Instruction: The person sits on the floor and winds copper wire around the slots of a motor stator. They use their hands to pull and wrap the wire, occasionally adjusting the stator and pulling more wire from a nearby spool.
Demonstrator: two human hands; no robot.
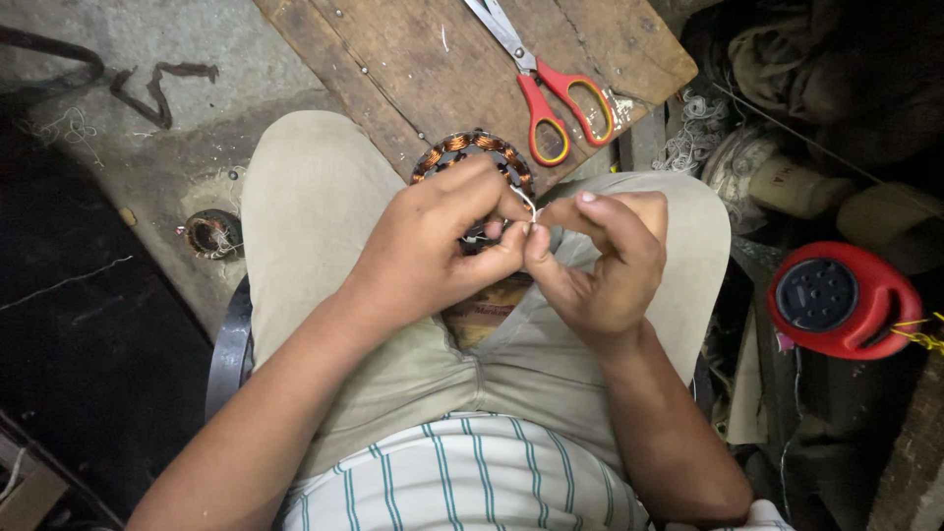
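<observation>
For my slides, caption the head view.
Both hands, left hand and right hand, pinch thin wire at a copper-wound stator.

Stator (472, 147): only the top arc of copper coils shows, the rest is behind the left hand (433, 246) and right hand (600, 261). Thin white wire (528, 204) between the fingertips is too fine to trace; its ends vanish into the grips. Scissors (546, 88): blade tips cut off by the top edge. Board (393, 59) runs out of frame on top. Small coil (209, 234) on the floor is too small to read, possibly another winding. Right-side clutter is dark, unreadable. Both elbows cropped at the bottom edge.
</observation>
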